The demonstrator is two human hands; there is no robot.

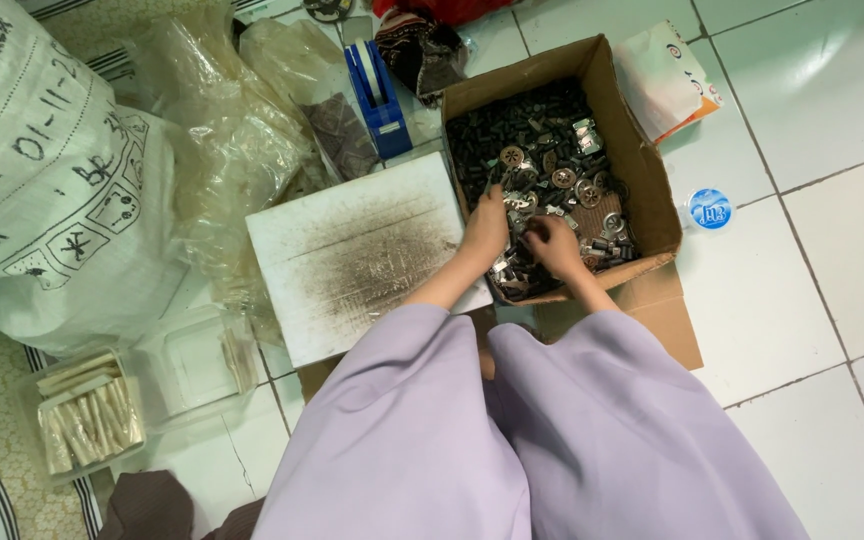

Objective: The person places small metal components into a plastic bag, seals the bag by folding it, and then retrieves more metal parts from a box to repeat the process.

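Brown cardboard box sits on the tiled floor, its long axis running away from the person, walls hemming both hands. Left hand and right hand dig into small metal parts; their fingers' grip cannot be made out. A stained white board touches the box's left wall.

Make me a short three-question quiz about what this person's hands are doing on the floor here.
1. True or false: both hands are inside the cardboard box.
2. What lies left of the box: A) white board, B) metal tray, C) laptop?
3. What fills the box?

Key:
1. True: left hand and right hand both rest among the parts.
2. A, the smudged white board.
3. Small dark and silvery metal parts.
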